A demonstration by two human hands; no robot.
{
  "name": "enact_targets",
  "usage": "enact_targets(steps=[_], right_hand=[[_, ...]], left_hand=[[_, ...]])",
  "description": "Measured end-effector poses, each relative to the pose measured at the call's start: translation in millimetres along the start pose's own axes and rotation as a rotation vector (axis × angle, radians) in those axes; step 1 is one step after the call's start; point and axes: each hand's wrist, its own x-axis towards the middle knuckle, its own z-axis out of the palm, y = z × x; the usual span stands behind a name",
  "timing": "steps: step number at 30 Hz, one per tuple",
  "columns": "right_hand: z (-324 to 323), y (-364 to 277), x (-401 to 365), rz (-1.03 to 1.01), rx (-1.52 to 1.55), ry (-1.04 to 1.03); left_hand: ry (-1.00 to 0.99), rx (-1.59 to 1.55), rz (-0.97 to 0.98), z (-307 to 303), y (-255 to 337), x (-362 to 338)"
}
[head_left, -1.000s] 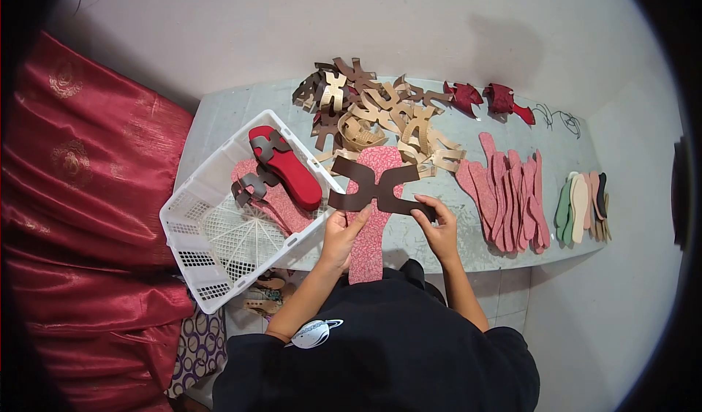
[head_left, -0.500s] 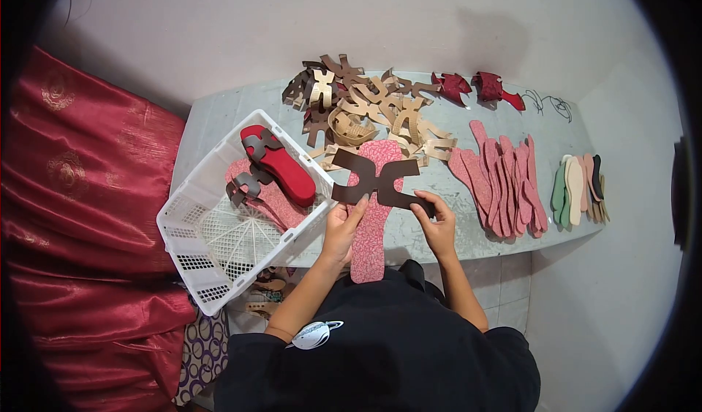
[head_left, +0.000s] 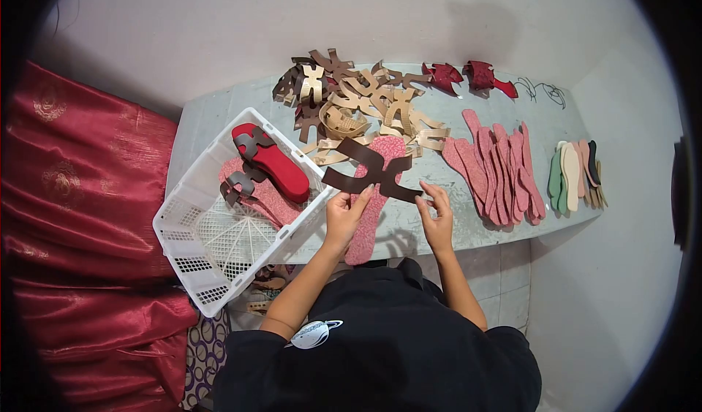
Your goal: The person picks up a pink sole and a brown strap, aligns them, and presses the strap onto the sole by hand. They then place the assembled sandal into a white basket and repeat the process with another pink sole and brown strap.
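Note:
A dark brown H-shaped sandal strap (head_left: 360, 156) is held up in front of me, above a pink patterned insole (head_left: 362, 233) that lies lengthwise at the table's front edge. My left hand (head_left: 345, 218) is closed on the strap's lower middle, thumb on top. With thumb and fingertips, my right hand (head_left: 437, 218) pinches the tip of its lower right arm. The strap tilts down toward the right and hides part of the insole.
At left stands a white plastic basket (head_left: 189, 271) holding a red sandal (head_left: 281, 172) and pink soles with grey straps. Tan and brown straps (head_left: 351, 101) pile up behind. Pink insoles (head_left: 486, 167) and coloured insoles (head_left: 570, 174) lie at right, red straps (head_left: 479, 76) farther back.
The strap has turned clockwise, its right side dropping, and my right hand has slid to the tip of its arm. The view has shifted slightly.

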Motion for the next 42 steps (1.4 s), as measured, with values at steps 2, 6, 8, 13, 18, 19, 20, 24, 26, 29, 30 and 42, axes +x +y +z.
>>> enact_targets(steps=[2,6,8,13,18,19,20,24,26,29,30,42], right_hand=[[-1,12,-2,0.004,0.016,0.046],[-8,17,-7,0.051,0.097,0.023],[-10,20,-10,0.081,0.073,0.014],[-13,47,-22,0.132,0.065,-0.029],[-21,81,-49,0.223,0.009,-0.07],[-22,84,-54,0.252,0.0,-0.074],[-23,87,-58,0.281,-0.009,-0.079],[-21,96,-65,0.257,-0.083,-0.102],[-20,95,-63,0.241,-0.116,-0.163],[-17,99,-61,0.136,-0.163,-0.252],[-16,100,-60,0.092,-0.188,-0.291],[-7,113,-62,-0.22,-0.557,-0.624]], left_hand=[[0.017,0.136,0.073,-2,-3,5],[0.07,0.792,0.446,1,-8,11],[0.037,1.096,0.75,-10,-37,22],[-0.28,1.444,0.923,-34,-97,33],[-0.443,1.577,0.914,-65,-139,24],[-0.468,1.584,0.908,-70,-141,22],[-0.493,1.59,0.903,-74,-143,20],[-0.523,1.58,0.86,-83,-145,14],[-0.511,1.558,0.954,-86,-148,15],[-0.583,1.463,0.83,-91,-158,16],[-0.582,1.464,0.829,-92,-158,16],[-0.824,1.433,0.692,-102,-136,15]])
